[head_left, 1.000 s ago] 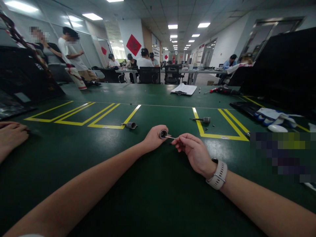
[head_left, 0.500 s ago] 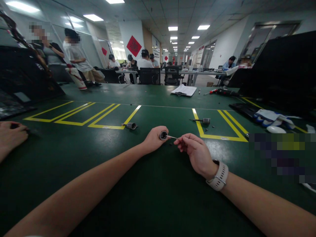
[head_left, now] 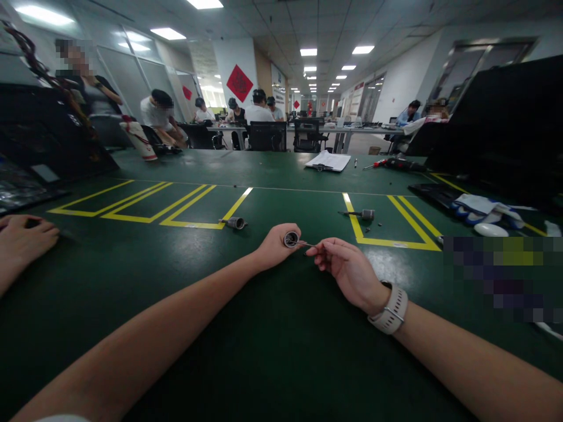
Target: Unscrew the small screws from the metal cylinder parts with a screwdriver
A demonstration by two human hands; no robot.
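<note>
My left hand (head_left: 273, 246) is wrapped round a small hollow metal cylinder (head_left: 291, 239), its open end turned toward me. A thin metal rod (head_left: 310, 245) is pinched between the fingertips of my right hand (head_left: 347, 269). The rod's far end reaches the cylinder's edge; whether it goes inside I cannot tell. On the table left of my hands lies a similar metal cylinder (head_left: 237, 223) on its side. Beyond my right hand lies another cylinder with a thin shaft (head_left: 368, 215), across a yellow tape line.
Another person's hand (head_left: 33, 234) rests at the left on the green table (head_left: 272, 351). Farther off lie a clipboard with papers (head_left: 328, 160) and a red-and-black tool (head_left: 396, 164). Gloves (head_left: 486, 210) and a white oval object (head_left: 491, 230) are at the right.
The rod has shifted slightly and less of its length shows between my hands. My hands hold nearly the same place. In the background a person in white has bent down.
</note>
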